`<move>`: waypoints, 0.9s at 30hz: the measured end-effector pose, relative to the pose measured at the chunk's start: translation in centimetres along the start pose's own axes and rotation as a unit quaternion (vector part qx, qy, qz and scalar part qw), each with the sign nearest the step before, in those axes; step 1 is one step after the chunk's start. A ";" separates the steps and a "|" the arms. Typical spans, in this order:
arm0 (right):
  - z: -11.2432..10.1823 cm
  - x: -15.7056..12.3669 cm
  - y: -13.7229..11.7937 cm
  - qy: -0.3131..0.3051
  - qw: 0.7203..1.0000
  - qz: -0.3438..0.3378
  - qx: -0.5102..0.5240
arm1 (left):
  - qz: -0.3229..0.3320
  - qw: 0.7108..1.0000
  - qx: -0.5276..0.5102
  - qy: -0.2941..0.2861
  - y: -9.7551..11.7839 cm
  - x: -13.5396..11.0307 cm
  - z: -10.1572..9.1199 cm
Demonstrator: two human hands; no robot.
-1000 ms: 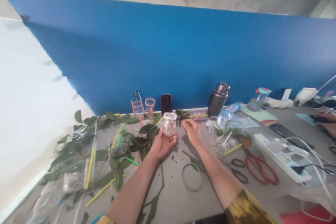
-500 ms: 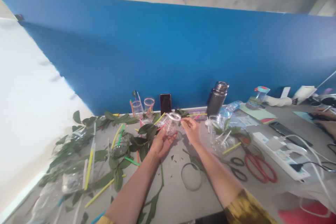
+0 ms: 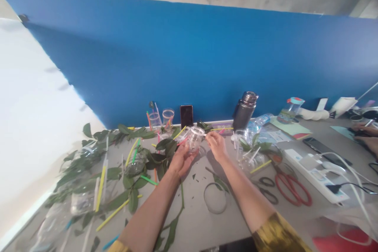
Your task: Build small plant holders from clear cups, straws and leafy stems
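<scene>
My left hand point(image 3: 180, 160) is closed around the lower side of a clear plastic cup point(image 3: 194, 142), which tilts a little over the table. A whitish band point(image 3: 197, 130) runs round the cup's rim. At the rim's right side, my right hand point(image 3: 215, 145) pinches a short white strip point(image 3: 205, 134) that seems to join the band; its far end is hidden by the fingers. Dark green leaves point(image 3: 170, 149) and a red straw lie close to the left hand. Below the hands, a loose clear ring point(image 3: 215, 198) lies on the table among small leaf scraps.
Leafy branches point(image 3: 76, 171), coloured straws point(image 3: 100, 188) and cut plastic bottles spread over the left. To the right are a dark flask point(image 3: 245, 111), red-handled scissors point(image 3: 293, 189) and a power strip point(image 3: 315, 175) with cables. A phone point(image 3: 186, 115) leans on the blue partition. Another person's hand point(image 3: 366, 130) shows far right.
My right hand has shifted slightly to the right of the rim, and the white strip between fingers and cup shows more. The left hand keeps its hold on the cup.
</scene>
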State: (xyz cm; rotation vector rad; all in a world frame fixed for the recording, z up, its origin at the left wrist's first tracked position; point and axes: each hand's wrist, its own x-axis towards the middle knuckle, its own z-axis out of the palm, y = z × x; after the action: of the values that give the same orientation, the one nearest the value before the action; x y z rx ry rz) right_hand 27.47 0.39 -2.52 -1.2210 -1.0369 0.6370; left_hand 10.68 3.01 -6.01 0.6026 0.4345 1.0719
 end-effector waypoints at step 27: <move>-2.2 1.8 1.4 -0.023 0.985 0.036 0.169 | -0.019 0.996 0.072 0.042 0.5 -0.6 0.3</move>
State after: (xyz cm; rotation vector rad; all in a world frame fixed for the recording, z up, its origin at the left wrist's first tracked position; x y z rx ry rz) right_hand 30.32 1.30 -3.30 -0.9517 -0.8826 0.8630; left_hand 10.26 2.60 -5.39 0.6750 0.5975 1.0381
